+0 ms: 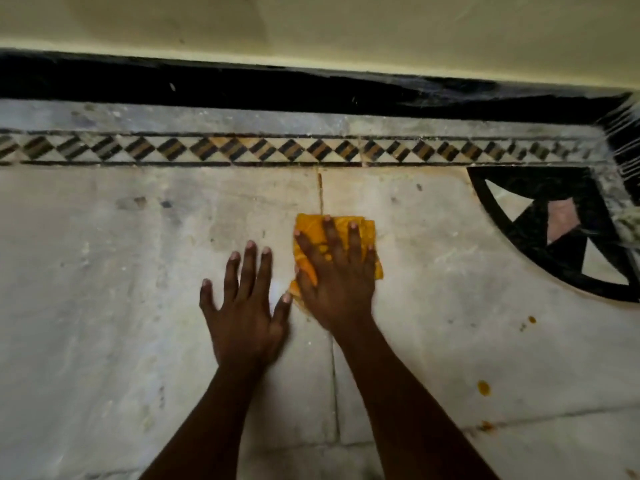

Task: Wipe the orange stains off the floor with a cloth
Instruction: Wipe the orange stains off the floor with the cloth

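Observation:
A folded orange-yellow cloth lies flat on the pale stone floor over a tile joint. My right hand presses down on the cloth with fingers spread, covering most of it. My left hand rests flat on the bare floor just left of the cloth, fingers apart and holding nothing. An orange streak runs along the joint just beyond the cloth. Orange drops sit to the right: a large one, a small one and a smear.
A diamond-patterned inlay band crosses the floor ahead, then a black skirting under a cream wall. A black curved inlay motif fills the right corner.

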Tool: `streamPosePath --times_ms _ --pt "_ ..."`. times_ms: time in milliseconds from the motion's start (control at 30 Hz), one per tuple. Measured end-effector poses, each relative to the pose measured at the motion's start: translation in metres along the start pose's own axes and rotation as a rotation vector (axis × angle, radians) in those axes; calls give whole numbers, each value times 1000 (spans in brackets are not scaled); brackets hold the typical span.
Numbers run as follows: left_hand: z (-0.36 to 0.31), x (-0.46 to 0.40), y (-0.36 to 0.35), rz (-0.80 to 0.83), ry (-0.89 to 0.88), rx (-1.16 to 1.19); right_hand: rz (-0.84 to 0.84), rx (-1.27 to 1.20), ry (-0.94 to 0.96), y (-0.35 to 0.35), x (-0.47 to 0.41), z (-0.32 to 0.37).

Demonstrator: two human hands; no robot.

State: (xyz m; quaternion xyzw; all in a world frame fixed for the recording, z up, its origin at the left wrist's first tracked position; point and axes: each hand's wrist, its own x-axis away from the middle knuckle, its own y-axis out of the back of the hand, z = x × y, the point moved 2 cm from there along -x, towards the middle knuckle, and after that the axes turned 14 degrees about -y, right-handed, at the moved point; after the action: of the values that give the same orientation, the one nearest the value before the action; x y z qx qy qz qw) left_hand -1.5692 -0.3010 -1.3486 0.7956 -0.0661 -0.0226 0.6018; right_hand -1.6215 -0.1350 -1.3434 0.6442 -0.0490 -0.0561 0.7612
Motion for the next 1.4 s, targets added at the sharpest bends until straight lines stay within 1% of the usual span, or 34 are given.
streamPosePath --times_ms 33,67,100,200,233,333,400,467,500,600,633,667,700,767,800,833,867,900,967,1033,1067,1100,1167,1267,1300,1333,1367,1400 --pt "-3 -2 2 15 2 4 60 -3 1 7 3 -14" --pt "-5 -2 3 19 -3 15 82 -5 -48 14 -2 -32" --pt "-5 -3 4 23 -19 23 76 10 -139 18 -13 -53" --pt "-2 -2 4 20 -8 41 173 -19 -462 22 -61 -94" --pt "-2 -2 4 15 2 34 176 -42 -525 20 -73 -95" --pt "-6 -2 2 -14 17 26 84 -50 -560 13 -84 -83" --pt "-9 -1 -1 -29 23 29 123 -66 -539 12 -79 -90" --pt "-9 0 -3 -53 17 15 161 -77 -457 16 -69 -91" --pt "-8 -1 -3 -58 18 24 149 -59 -365 16 -59 -86" --pt "-8 5 -1 -103 -15 8 79 -35 42 15 17 -92" --pt "-6 6 0 -99 -32 7 68 -32 89 15 39 -108" --pt "-5 5 0 -87 -54 15 73 -21 76 18 48 -129" --pt "-6 8 -1 -79 -77 9 54 2 24 22 46 -151" --pt "-2 7 -3 -80 -96 -11 64 -18 -194 29 12 -169" --pt "1 4 -4 -82 -94 -5 94 -70 -313 29 -11 -165" --pt "1 1 -5 -85 -91 11 110 -108 -392 27 -28 -155" --pt "5 2 -7 -102 -86 6 113 -124 -399 24 -35 -137" --pt "7 1 -5 -110 -88 -2 112 -137 -353 21 -36 -118" --pt "5 0 -5 -91 -110 7 48 -87 -172 14 -3 -100" --pt "3 2 -4 -109 -110 25 -47 -60 12 12 57 -113" --pt "2 4 -3 -115 -116 37 -39 -78 32 15 82 -128" --pt "-1 3 -2 -110 -133 52 -15 -72 8 17 95 -149" --pt "0 5 -4 -74 -163 19 27 -45 -79 22 81 -174" --pt "-13 23 -11 55 -148 -77 24 -138 -300 22 33 -165" --pt "-28 35 -16 86 -143 -72 14 -129 -328 20 25 -159" --pt "-46 50 -23 81 -160 -60 2 -110 -301 19 25 -155" --pt "-63 71 -28 75 -187 -58 -43 -105 -238 19 39 -154" --pt "-80 91 -38 52 -216 -44 -103 -102 -125 19 60 -156"
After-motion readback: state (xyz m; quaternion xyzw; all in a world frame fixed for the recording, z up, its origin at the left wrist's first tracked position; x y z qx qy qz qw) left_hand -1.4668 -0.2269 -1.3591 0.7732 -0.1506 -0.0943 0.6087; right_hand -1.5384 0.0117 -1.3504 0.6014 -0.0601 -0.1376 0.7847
